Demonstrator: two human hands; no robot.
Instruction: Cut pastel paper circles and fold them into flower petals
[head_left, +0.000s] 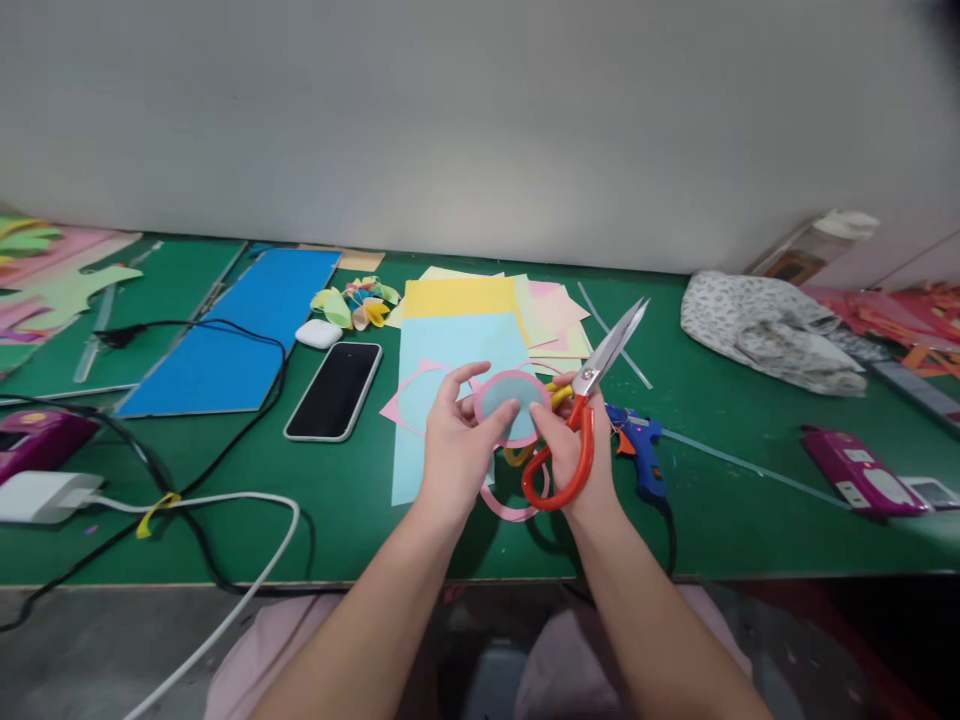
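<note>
Between my two hands is a round paper disc (513, 392), light blue in the middle with a pink rim. My left hand (463, 440) pinches its left side, thumb on top. My right hand (574, 440) presses its thumb on the disc's right side. Scissors (582, 435) with red handles hang from the right hand, blades pointing up and away to the right. Under the hands lie pink paper offcuts (409, 393) and a light blue sheet (457, 340). A yellow thing behind the scissors is mostly hidden by the right hand.
A blue glue gun (641, 450) lies right of my hands. To the left are a phone (334, 391), a white case (319, 334), paper petals (360, 304), a blue board (240, 330) and cables (289, 530). Further right are a patterned cloth (765, 330) and a purple power strip (859, 470).
</note>
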